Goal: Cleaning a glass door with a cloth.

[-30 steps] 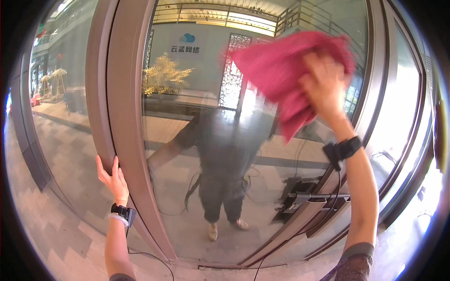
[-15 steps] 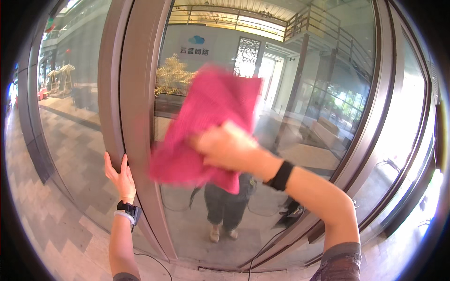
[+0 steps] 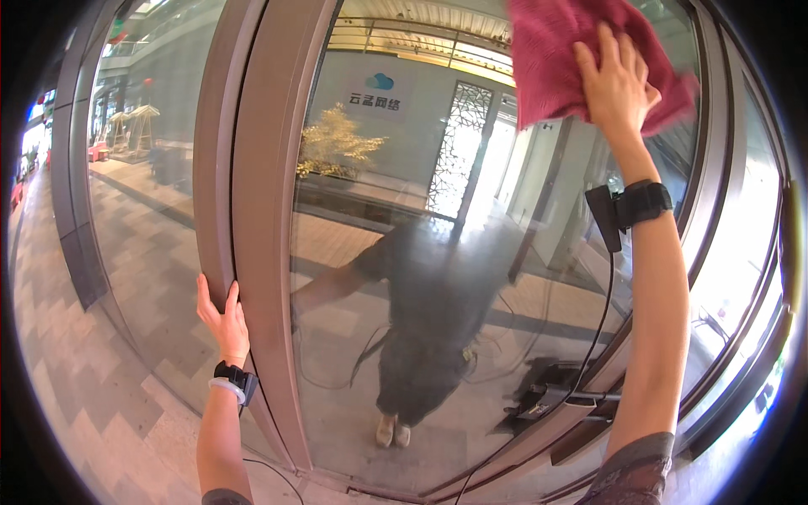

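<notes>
A dark pink cloth [image 3: 549, 71] is spread against the upper right of a large glass pane [image 3: 505, 337]. My right hand [image 3: 619, 84] holds it there from above, its fingers stretched over the fabric. The cloth's top edge runs out of view, and its right corner is blurred. Lower down on the left, my left hand [image 3: 224, 324] rests on the brown metal door frame [image 3: 261, 227], fingers apart and nothing held.
Left of the frame is another glass panel [image 3: 151, 252]. Black straps and a device sit on my wrists, with a cable [image 3: 602, 320] hanging from the right one. A dark door fitting [image 3: 539, 400] is low on the right. My reflection and a gold plant [image 3: 337, 143] show in the glass.
My right hand has swept the pink cloth up and to the right across the glass, and its fingers have spread out. My left hand stays on the frame.
</notes>
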`<state>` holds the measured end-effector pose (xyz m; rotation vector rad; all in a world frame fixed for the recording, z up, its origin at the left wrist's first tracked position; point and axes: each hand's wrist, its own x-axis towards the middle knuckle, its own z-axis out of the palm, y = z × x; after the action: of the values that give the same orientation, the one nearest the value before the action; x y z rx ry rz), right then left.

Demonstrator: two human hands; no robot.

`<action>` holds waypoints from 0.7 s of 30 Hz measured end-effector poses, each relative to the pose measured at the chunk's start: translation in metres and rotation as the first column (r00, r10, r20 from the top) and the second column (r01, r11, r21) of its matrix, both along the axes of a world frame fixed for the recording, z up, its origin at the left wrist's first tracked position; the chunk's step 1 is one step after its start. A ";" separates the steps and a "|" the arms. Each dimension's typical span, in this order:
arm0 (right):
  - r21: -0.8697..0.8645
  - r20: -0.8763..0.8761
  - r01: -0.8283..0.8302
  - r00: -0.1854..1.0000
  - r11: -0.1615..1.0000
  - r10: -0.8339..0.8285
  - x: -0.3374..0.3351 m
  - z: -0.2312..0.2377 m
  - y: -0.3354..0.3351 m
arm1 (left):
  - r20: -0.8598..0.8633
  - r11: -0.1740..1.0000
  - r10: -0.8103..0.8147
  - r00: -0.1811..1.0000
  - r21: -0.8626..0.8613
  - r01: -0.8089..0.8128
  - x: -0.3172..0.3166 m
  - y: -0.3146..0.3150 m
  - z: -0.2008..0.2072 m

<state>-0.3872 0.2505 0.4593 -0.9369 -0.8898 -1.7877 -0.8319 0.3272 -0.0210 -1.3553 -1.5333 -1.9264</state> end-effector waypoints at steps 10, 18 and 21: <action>-0.762 0.648 0.501 0.594 0.411 0.477 -0.107 -0.232 0.002 | -0.182 0.990 0.134 0.974 -0.023 -0.140 0.014 -0.022 0.016; -0.835 0.537 0.309 0.639 0.456 0.550 -0.086 -0.180 -0.013 | -0.157 0.984 0.164 0.974 -0.040 -0.172 0.011 -0.022 0.010; -0.629 0.423 -0.071 0.804 0.774 0.417 -0.059 -0.102 -0.006 | -0.135 0.989 0.127 0.983 -0.057 -0.136 0.007 -0.020 0.007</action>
<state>-0.4458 0.2446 0.3571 -0.6052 -1.9366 -1.5644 -0.8252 0.3071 -0.0142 -1.3425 -1.5933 -1.6875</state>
